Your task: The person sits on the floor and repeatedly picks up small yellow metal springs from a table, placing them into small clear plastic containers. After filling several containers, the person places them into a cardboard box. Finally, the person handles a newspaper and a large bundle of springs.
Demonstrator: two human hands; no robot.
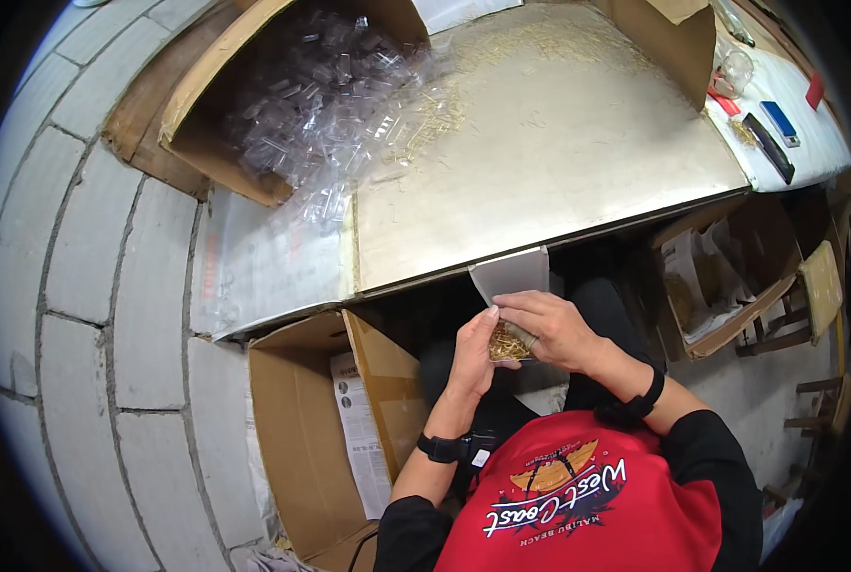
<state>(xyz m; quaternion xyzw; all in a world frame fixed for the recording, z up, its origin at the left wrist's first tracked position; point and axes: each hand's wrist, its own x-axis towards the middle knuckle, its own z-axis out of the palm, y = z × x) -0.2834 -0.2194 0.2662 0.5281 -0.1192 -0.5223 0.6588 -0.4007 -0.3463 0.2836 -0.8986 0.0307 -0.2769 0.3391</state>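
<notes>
Above my lap, my left hand (473,355) is closed around the near left side of a small clear plastic box. Inside the box lie thin gold-coloured metal pins (509,345), too small to make out exactly. My right hand (554,329) is bent over the box from the right, its fingers together across the far edge and their tips meeting my left thumb. Both hands grip the box, and they hide most of its walls. Just beyond them a white flap (509,274) stands out from the table's front edge.
A table (540,181) stretches ahead, with loose gold pins scattered over it. Clear plastic boxes (330,114) spill from a tipped cardboard box (211,91) at far left. An open carton (301,419) stands at my left, another carton (721,286) at right. A blue lighter-like item (779,123) lies far right.
</notes>
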